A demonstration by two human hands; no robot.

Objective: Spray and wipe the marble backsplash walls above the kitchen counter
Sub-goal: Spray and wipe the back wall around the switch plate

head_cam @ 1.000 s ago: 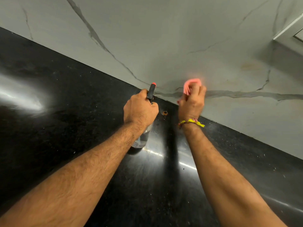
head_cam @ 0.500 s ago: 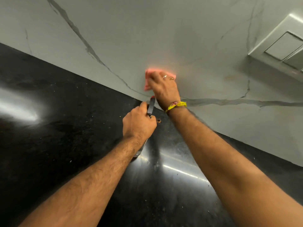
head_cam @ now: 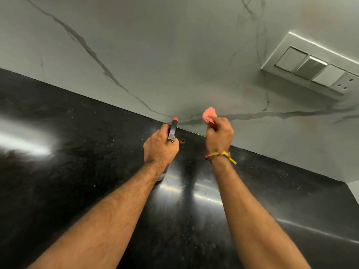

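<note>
We've got the spray bottle (head_cam: 172, 131) gripped in our left hand (head_cam: 160, 149), right hand (head_cam: 219, 135) clutching the pink cloth (head_cam: 209, 115) against the marble wall (head_cam: 174, 55).

The left hand (head_cam: 160, 147) grips a spray bottle (head_cam: 172, 131) above the black counter (head_cam: 77, 152); the right hand (head_cam: 219, 135) holds a pink cloth (head_cam: 209, 114) at the marble wall (head_cam: 174, 55).

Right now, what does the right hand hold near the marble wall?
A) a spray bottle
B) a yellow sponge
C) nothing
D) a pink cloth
D: the right hand grips a bunched pink cloth by the backsplash, while the left hand holds the spray bottle.
</note>
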